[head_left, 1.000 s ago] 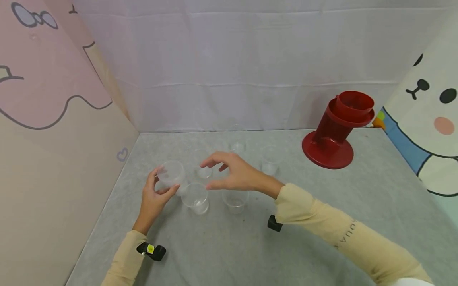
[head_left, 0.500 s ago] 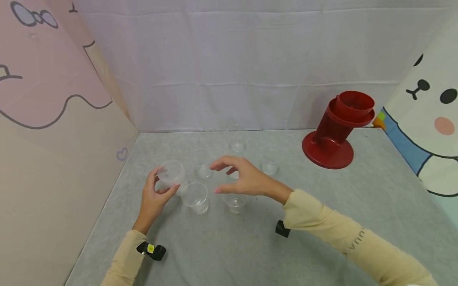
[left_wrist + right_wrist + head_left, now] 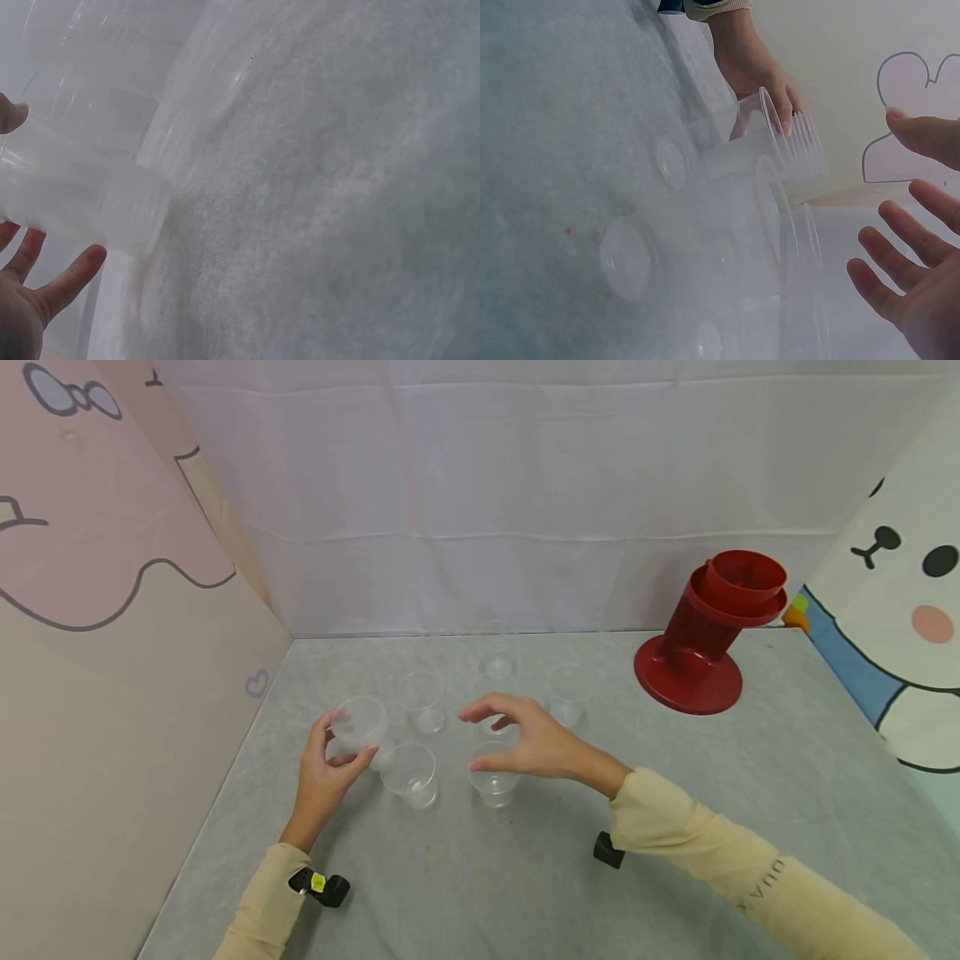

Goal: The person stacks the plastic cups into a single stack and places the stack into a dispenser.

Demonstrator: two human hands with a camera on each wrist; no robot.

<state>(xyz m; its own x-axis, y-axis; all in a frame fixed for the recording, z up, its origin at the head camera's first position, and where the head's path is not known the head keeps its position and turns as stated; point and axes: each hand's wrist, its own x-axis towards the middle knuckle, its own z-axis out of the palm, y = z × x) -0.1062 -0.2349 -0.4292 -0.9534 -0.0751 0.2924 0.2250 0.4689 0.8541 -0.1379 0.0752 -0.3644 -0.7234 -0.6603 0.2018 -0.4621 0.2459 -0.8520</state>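
One cup stack [image 3: 360,724], head view: pinched in our left hand [image 3: 324,781], left of loose cups [image 3: 408,768]; right hand [image 3: 540,745] spread, holding nothing.
Stack wall [image 3: 82,195], left wrist view: light pressure should suit.
Rims [image 3: 802,146], right wrist view: we'd keep fingertips [image 3: 901,124] clear.

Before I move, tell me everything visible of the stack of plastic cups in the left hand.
The nested stack of plastic cups looks translucent and cloudy, with several rims layered closely at the top. It is mouth up, roughly upright, narrowing toward the base, left of the other cups. The left hand has its grip around the side, thumb and fingers opposed. Whether the base touches the table is unclear.
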